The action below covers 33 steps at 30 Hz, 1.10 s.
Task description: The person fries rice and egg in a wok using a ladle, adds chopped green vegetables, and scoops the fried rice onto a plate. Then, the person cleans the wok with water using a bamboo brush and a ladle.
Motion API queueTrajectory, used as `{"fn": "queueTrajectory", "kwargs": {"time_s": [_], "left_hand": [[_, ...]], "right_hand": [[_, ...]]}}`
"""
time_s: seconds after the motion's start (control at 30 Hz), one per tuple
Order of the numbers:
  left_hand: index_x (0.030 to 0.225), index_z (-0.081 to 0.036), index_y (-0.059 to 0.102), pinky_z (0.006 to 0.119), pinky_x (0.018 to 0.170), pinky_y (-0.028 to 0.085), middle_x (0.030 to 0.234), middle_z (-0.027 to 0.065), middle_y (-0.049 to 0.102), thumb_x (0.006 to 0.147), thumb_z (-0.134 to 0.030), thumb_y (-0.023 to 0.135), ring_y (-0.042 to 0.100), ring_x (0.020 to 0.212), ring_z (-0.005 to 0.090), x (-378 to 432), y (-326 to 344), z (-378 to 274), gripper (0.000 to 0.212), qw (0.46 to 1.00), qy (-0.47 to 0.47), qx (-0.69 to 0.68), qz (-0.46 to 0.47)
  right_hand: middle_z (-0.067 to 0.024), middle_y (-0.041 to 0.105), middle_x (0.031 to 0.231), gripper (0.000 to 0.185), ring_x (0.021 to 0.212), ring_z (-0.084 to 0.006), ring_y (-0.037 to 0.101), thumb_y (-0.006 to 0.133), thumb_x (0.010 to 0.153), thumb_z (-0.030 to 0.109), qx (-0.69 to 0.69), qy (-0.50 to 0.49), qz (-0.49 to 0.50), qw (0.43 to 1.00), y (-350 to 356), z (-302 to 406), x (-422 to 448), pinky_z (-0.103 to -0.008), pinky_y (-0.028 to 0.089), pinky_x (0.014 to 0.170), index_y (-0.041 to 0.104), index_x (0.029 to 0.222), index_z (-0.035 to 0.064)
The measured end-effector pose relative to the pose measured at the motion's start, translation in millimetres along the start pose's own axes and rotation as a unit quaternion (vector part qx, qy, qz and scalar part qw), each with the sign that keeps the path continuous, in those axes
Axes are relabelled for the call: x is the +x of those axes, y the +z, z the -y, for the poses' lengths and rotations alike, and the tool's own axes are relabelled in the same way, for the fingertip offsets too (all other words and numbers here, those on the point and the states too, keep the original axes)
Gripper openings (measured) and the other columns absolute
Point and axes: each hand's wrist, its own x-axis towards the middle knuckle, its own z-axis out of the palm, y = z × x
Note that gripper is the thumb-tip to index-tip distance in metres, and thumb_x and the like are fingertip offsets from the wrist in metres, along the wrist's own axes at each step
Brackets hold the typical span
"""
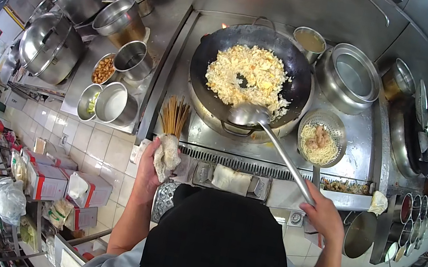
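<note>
My right hand (326, 215) grips the long handle of a steel wok ladle (285, 152). Its blurred bowl rests against the near side of egg fried rice (246, 70), inside a black wok (202, 54) on the range. Bunched in my left hand (147, 162) is a whitish cloth (167, 155), left of the wok's near side. The splayed bristles of a bamboo wok brush (174, 116) show just beyond the cloth; whether I hold the brush too is hidden. Right of the wok, a perforated strainer (331, 120) carries noodles (318, 150) and pale pinkish pieces, perhaps meat or shrimp (318, 138).
Behind the wok's right side stands a pot of cloudy liquid (310, 41), beside a wide water-filled pot (351, 74). Steel pots (117, 103) and a bowl of brown nuts or beans (104, 70) crowd the left counter. A folded cloth (231, 178) lies along the range's front edge.
</note>
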Motion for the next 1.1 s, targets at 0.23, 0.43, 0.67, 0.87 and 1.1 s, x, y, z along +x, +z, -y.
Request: {"fn": "queueTrajectory", "kwargs": {"time_s": [0.23, 0.43, 0.67, 0.87, 1.1], "left_hand": [[0.128, -0.006, 0.06, 0.041, 0.055, 0.062, 0.1, 0.016, 0.072, 0.102, -0.044, 0.055, 0.073, 0.076, 0.0292, 32, 21, 23, 0.047, 0.989, -0.089, 0.016, 0.115], [0.13, -0.004, 0.059, 0.042, 0.076, 0.062, 0.11, 0.0135, 0.069, 0.101, -0.03, 0.061, 0.071, 0.094, 0.0269, 30, 48, 33, 0.039, 0.988, -0.049, 0.128, 0.068], [0.128, -0.003, 0.058, 0.036, 0.08, 0.057, 0.109, 0.01, 0.066, 0.098, -0.02, 0.063, 0.067, 0.095, 0.021, 47, -54, -39, 0.034, 0.931, 0.193, 0.302, -0.063], [0.116, 0.002, 0.062, 0.045, 0.091, 0.049, 0.107, 0.0219, 0.07, 0.094, -0.031, 0.067, 0.067, 0.101, 0.0375, 54, -93, -22, 0.04, 0.72, 0.298, 0.586, -0.22], [0.119, 0.001, 0.062, 0.047, 0.092, 0.049, 0.11, 0.0232, 0.071, 0.094, -0.034, 0.065, 0.067, 0.104, 0.0413, 45, -77, -17, 0.043, 0.684, 0.318, 0.617, -0.224]], "right_hand": [[-0.0288, 0.068, 0.114, 0.063, 0.105, -0.0467, 0.065, 0.064, 0.094, 0.019, -0.121, 0.077, -0.081, 0.986, -7, 34, 42, -0.0523, 0.051, 0.092, 0.043, 0.153, 0.0134], [-0.0309, 0.069, 0.102, 0.05, 0.092, -0.0484, 0.067, 0.061, 0.097, 0.019, -0.021, 0.054, -0.072, 0.996, 57, 67, 132, -0.0556, 0.053, 0.083, 0.047, 0.144, 0.0097], [-0.0098, 0.062, 0.073, 0.032, 0.054, -0.0229, 0.061, 0.06, 0.1, 0.023, 0.125, 0.138, 0.053, 0.981, 47, 38, 61, -0.0405, 0.049, 0.046, 0.055, 0.126, 0.0047], [0.0011, 0.05, 0.068, 0.023, 0.046, -0.0082, 0.045, 0.057, 0.103, 0.024, 0.383, 0.122, -0.021, 0.915, 44, 36, 67, -0.0277, 0.038, 0.038, 0.056, 0.119, 0.0073], [-0.0005, 0.051, 0.068, 0.023, 0.046, -0.0113, 0.047, 0.057, 0.103, 0.028, 0.419, 0.067, -0.109, 0.899, 39, 49, 203, -0.0309, 0.043, 0.038, 0.052, 0.108, 0.0059]]}}
